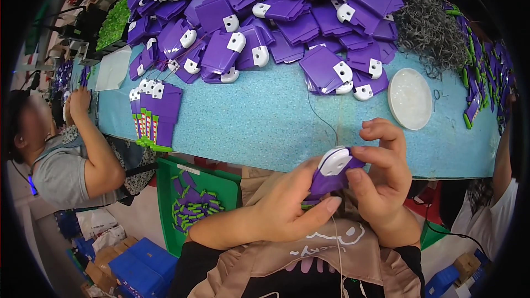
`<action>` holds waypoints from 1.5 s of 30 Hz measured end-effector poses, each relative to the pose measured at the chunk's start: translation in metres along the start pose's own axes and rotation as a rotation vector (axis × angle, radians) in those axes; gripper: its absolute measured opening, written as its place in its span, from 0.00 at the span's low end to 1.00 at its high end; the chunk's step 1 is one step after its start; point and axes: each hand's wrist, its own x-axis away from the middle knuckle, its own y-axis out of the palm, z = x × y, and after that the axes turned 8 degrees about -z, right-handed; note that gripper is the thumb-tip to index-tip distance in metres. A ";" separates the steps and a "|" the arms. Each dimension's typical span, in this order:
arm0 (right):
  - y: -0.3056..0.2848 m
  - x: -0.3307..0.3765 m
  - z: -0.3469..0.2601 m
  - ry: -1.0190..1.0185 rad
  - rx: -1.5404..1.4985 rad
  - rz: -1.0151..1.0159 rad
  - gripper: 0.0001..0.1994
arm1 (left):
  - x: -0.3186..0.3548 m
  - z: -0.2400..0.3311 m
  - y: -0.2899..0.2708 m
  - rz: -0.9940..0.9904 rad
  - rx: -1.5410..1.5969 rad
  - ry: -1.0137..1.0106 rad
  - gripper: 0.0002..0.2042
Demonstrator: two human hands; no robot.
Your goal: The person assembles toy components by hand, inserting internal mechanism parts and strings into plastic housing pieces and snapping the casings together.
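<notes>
As a purple piece (pixel 330 172) sits gripped in the left hand (pixel 292 194) by the blue table's (pixel 243 121) near edge, the right hand's (pixel 385 179) thumb and finger pinch its side. Purple parts (pixel 265 19) heap the far side; leftward are a green bin (pixel 234 185) and a co-worker (pixel 74 157).

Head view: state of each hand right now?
Left hand: closed on the purple-and-white piece.
Right hand: fingertips at its edge; whether gripping, can't tell.
</notes>
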 end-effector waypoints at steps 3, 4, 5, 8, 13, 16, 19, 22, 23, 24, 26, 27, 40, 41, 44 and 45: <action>0.002 0.003 0.001 -0.004 -0.050 0.035 0.13 | 0.001 0.009 -0.006 -0.025 0.052 -0.195 0.19; 0.002 0.005 0.001 0.134 -0.268 0.009 0.12 | 0.002 0.010 -0.009 -0.060 0.088 -0.242 0.18; 0.002 0.006 0.001 0.272 -0.486 -0.017 0.11 | 0.002 0.011 -0.010 -0.096 0.124 -0.289 0.17; -0.009 0.002 0.001 0.210 -0.288 -0.188 0.12 | -0.002 -0.008 -0.007 0.012 0.040 0.036 0.18; -0.008 -0.002 -0.007 0.033 -0.118 -0.281 0.14 | -0.009 0.014 -0.032 -0.092 -0.185 0.191 0.15; 0.001 0.000 -0.009 0.084 -0.213 -0.219 0.14 | -0.005 0.016 -0.029 -0.080 -0.185 0.114 0.14; -0.006 0.005 -0.002 0.071 -0.039 -0.319 0.14 | 0.001 0.003 -0.020 0.224 0.226 0.110 0.13; -0.011 0.005 -0.012 0.080 0.211 -0.451 0.18 | -0.009 0.000 -0.015 0.077 0.250 0.042 0.18; -0.007 0.004 -0.019 0.112 0.168 -0.297 0.20 | -0.003 -0.008 -0.013 0.018 0.510 0.000 0.14; -0.006 0.003 -0.023 0.142 0.128 -0.139 0.23 | -0.003 -0.010 -0.011 0.015 0.510 0.002 0.14; -0.009 0.000 -0.021 0.095 0.161 -0.173 0.27 | -0.004 -0.013 -0.006 0.084 0.776 0.079 0.15; -0.012 0.002 -0.020 0.251 -0.112 -0.240 0.29 | -0.004 -0.012 -0.006 0.084 0.777 0.079 0.15; 0.013 -0.010 0.001 -0.053 -0.570 -0.318 0.60 | -0.007 0.004 -0.012 0.095 1.104 -0.055 0.18; 0.018 -0.012 -0.003 -0.011 -0.697 -0.212 0.67 | -0.007 0.005 -0.017 0.175 1.072 -0.031 0.21; -0.002 -0.031 -0.003 0.077 0.209 -0.339 0.63 | -0.001 -0.005 -0.036 0.266 0.762 0.067 0.12; -0.004 -0.039 -0.003 0.049 0.292 -0.299 0.51 | 0.002 -0.002 -0.044 0.441 0.322 0.068 0.08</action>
